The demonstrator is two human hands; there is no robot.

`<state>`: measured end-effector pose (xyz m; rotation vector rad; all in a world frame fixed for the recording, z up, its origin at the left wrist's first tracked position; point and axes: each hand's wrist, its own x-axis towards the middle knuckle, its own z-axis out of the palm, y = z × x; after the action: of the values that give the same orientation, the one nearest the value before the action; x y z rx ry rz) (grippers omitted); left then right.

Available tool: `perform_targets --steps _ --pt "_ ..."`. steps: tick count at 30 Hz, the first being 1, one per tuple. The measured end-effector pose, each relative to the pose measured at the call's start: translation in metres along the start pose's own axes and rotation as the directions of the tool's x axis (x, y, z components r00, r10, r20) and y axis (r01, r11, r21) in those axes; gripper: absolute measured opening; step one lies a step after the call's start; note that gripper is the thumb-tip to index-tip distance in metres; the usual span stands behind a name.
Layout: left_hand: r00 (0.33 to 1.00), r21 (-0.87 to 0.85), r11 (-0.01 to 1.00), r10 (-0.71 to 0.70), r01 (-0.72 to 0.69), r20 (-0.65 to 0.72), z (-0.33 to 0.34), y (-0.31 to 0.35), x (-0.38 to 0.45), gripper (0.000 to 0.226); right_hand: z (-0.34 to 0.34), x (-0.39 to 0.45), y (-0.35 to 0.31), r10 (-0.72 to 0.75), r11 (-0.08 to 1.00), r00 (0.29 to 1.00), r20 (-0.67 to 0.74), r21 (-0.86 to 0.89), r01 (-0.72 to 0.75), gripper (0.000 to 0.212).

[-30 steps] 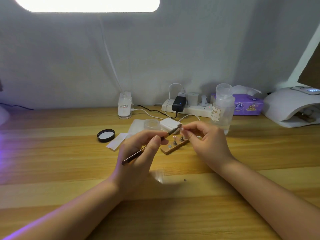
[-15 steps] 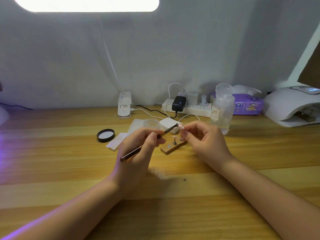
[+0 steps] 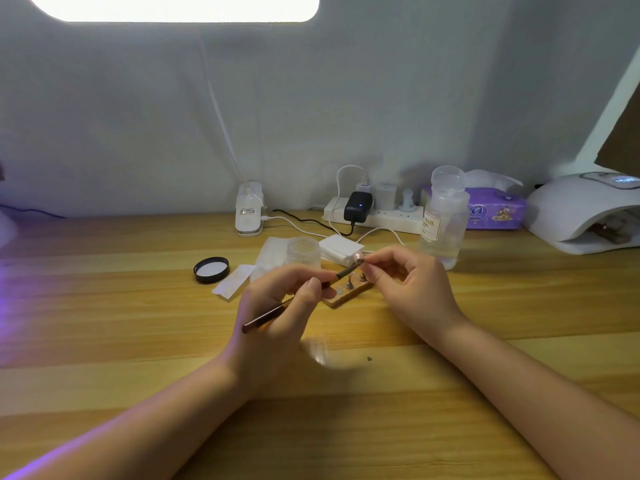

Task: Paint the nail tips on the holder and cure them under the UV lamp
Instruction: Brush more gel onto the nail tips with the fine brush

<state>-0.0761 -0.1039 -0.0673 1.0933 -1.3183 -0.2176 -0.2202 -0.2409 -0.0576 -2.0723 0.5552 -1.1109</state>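
Observation:
My left hand (image 3: pixel 280 313) grips a thin dark brush (image 3: pixel 270 315), its bristle end raised to a small pale nail tip (image 3: pixel 356 257). That nail tip is pinched between the fingers of my right hand (image 3: pixel 412 289), lifted above the desk. Below both hands lies the wooden holder (image 3: pixel 348 295) with a couple of small pegs standing on it. The white UV lamp (image 3: pixel 585 213) sits at the far right of the desk, its display lit.
A small clear jar (image 3: pixel 304 251) stands behind my left hand, its black lid (image 3: pixel 211 269) to the left on the desk. A clear bottle (image 3: pixel 444 216), purple tissue pack (image 3: pixel 495 211), power strip (image 3: pixel 377 216) with cables and desk-lamp base (image 3: pixel 249 213) line the back.
Both hands have risen slightly away from the holder, and the brush tip has come up against the nail tip.

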Motion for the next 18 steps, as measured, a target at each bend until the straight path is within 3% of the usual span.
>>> perform_targets --steps 6,12,18 --pt "0.996 0.004 1.000 0.021 -0.020 -0.085 0.0037 -0.0031 0.0017 0.023 -0.0003 -0.0004 0.0016 -0.027 0.999 0.999 -0.030 -0.033 0.026 0.017" --pt "1.000 -0.003 1.000 0.013 -0.012 0.012 0.0035 -0.0042 -0.0002 0.024 0.0018 -0.0013 0.0014 -0.060 0.997 0.997 -0.052 -0.052 0.057 0.017" --pt "0.999 0.008 0.999 0.043 -0.043 0.013 0.0013 -0.0002 0.0006 0.022 0.0021 -0.0007 0.0027 -0.028 0.998 0.997 -0.068 -0.053 0.025 0.014"
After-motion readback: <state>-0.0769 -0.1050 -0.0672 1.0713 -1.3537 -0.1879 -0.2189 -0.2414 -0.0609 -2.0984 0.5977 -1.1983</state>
